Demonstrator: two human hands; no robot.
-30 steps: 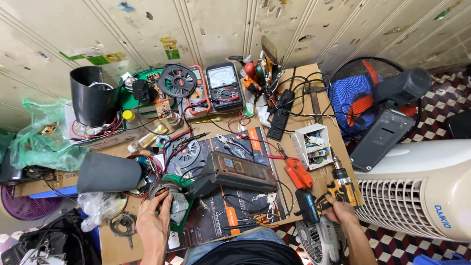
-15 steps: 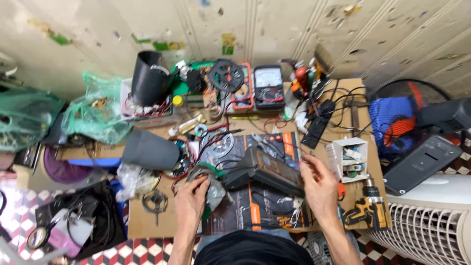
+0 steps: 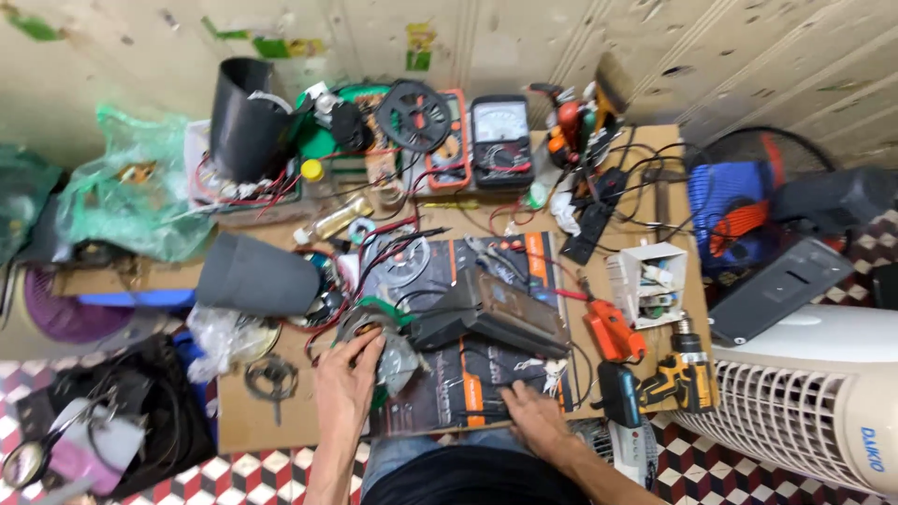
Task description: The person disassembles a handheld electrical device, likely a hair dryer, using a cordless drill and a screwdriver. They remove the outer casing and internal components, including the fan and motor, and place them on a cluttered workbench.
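Peeling cream wall panels back a cluttered wooden table (image 3: 281, 425) that stands over a red, white and black checked floor. Near the table's front edge lies a dark printed mat (image 3: 486, 374) with orange stripes, and on it rests a long dark device case (image 3: 500, 313). The left hand (image 3: 344, 379) lies at the mat's left edge with its fingers curled over a round motor part (image 3: 374, 327) with green wires; it looks like a loose grasp, though how firmly it holds cannot be told. Half a second ago this hand sat in much the same spot on the same part. The right hand (image 3: 531, 416) has changed more: earlier it was raised beside the case's right end, and a second ago it was far off by the yellow drill (image 3: 681, 374); now it lies palm down, fingers spread and open, on the front part of the mat, holding nothing. An orange tool (image 3: 613, 329) lies between the mat and the drill, with a white box (image 3: 650, 281) of small parts just behind. Farther back stand two meters (image 3: 500, 140), a black spool (image 3: 414, 114) and a black tube (image 3: 245, 117); a grey cone (image 3: 254, 276) lies on its side to the left. The view has also drifted, so the white fan casing (image 3: 804, 402) fills less of the right side than a second ago.
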